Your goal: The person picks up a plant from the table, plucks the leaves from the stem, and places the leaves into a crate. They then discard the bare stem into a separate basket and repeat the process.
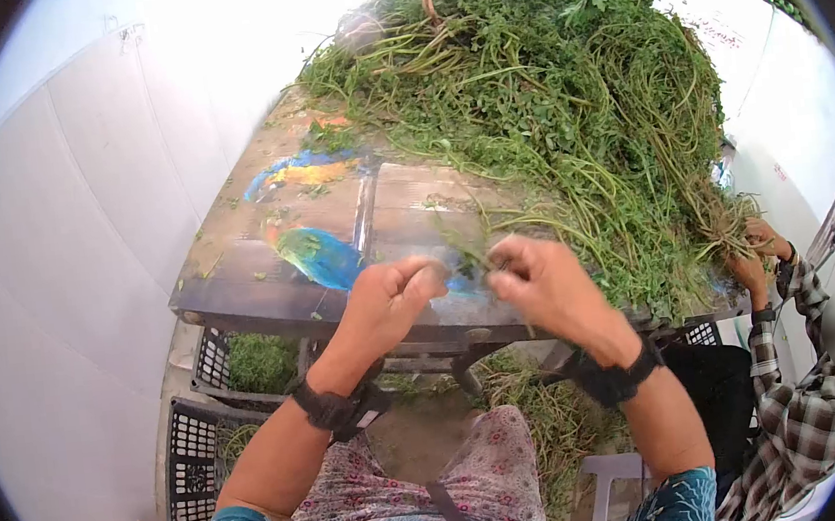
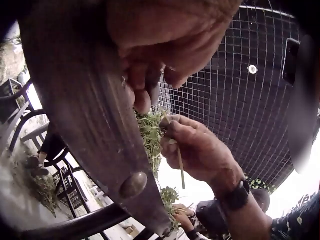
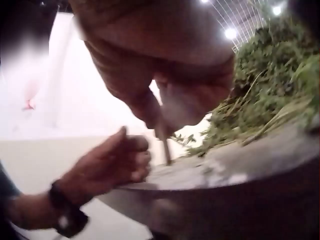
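My right hand (image 1: pixel 553 293) pinches a leafy green stem (image 1: pixel 477 255) just above the near side of the wooden table (image 1: pixel 413 211). In the left wrist view the stem's bare end (image 2: pixel 181 167) hangs below the right fingers. My left hand (image 1: pixel 389 301) is close by on the left, its fingers curled, with nothing showing in them. From the right wrist, the left hand (image 3: pixel 112 160) appears with its thumb raised over the curled fingers. A large heap of leafy green stems (image 1: pixel 542 88) covers the back and right of the table.
Black plastic crates (image 1: pixel 194 463) stand below the table at the left, one holding greens (image 1: pixel 262 363). Loose stems (image 1: pixel 543 419) lie on the floor under the table. Another person in a checked shirt (image 1: pixel 805 424) handles stems at the right; a pale plastic stool (image 1: pixel 606 493) stands nearby.
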`<state>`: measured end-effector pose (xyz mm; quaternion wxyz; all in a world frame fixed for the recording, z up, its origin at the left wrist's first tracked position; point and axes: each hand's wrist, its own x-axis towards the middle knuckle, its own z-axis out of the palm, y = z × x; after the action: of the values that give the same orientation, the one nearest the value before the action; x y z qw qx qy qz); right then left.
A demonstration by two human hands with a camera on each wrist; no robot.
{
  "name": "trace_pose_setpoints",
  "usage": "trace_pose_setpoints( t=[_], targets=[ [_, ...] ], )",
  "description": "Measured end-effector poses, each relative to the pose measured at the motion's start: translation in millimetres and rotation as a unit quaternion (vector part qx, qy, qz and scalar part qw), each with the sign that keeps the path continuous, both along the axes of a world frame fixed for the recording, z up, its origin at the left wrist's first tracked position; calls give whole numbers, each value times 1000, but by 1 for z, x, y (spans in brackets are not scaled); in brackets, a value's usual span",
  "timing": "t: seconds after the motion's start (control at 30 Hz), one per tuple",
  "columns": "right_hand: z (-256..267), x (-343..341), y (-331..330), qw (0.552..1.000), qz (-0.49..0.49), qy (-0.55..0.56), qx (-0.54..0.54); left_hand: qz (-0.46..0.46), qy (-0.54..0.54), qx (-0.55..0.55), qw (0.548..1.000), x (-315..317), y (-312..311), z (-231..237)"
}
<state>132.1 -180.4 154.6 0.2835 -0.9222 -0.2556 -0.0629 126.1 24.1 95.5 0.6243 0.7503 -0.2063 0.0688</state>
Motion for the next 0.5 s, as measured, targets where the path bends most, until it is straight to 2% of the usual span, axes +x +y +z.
trace_pose_setpoints(
  t=[0.07, 0.17, 0.2, 0.27, 0.5],
  targets=[
    [-7, -15, 20, 999, 10, -7, -32, -11, 33, -39, 999, 4, 1, 0],
    [-24, -22, 39, 996, 48, -52, -49, 22, 22, 5, 999, 9, 3, -4],
    [-26, -23, 42, 996, 49, -45, -55, 27, 59, -10, 998, 7, 4, -1],
    [-26, -23, 44, 998, 58, -11, -21, 39, 131, -45, 990, 3, 6, 5],
    [-20, -22, 25, 992, 18, 109, 62, -17, 108, -104, 989, 7, 8, 0]
  ],
)
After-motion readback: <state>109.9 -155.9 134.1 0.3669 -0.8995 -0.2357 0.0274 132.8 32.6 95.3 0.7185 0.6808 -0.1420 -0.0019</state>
